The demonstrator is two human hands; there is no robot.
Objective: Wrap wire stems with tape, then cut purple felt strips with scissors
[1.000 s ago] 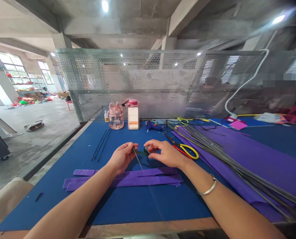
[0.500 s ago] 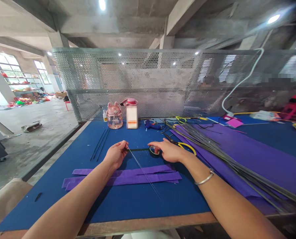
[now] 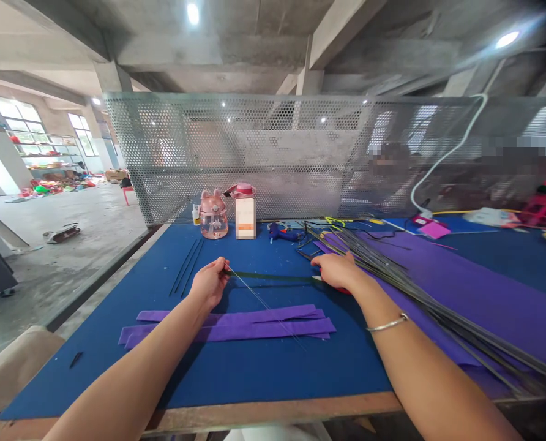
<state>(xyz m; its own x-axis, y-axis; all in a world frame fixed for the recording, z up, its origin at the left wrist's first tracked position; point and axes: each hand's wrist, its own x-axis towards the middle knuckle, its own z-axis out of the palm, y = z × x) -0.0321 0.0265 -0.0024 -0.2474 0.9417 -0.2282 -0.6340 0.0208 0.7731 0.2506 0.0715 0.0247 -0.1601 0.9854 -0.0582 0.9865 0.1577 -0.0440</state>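
Observation:
My left hand (image 3: 210,283) is closed in a pinch on one end of a dark green tape strip (image 3: 268,277) and on a thin pale wire (image 3: 259,297) that slants down toward me. The tape runs taut across to my right hand (image 3: 340,271), whose fingers curl round the tape roll (image 3: 317,278); only a pale edge of the roll shows. Dark scissors blades (image 3: 306,255) stick out beside the right fingers, the handles hidden beneath that hand. Purple strips (image 3: 264,332) lie flat below the tape. Left of my left hand are three dark stems (image 3: 185,267).
A bundle of long dark stems (image 3: 406,294) rests on a purple sheet (image 3: 475,288) at the right. Toward the back stand a pink-lidded bottle (image 3: 213,217), another bottle (image 3: 245,217) and a blue glue gun (image 3: 283,233). A perforated metal screen (image 3: 254,147) rises behind the blue table (image 3: 264,380).
My right hand has moved right, over the scissors handles, drawing out a longer length of tape. My left hand has shifted slightly left, still pinching the tape end and wire.

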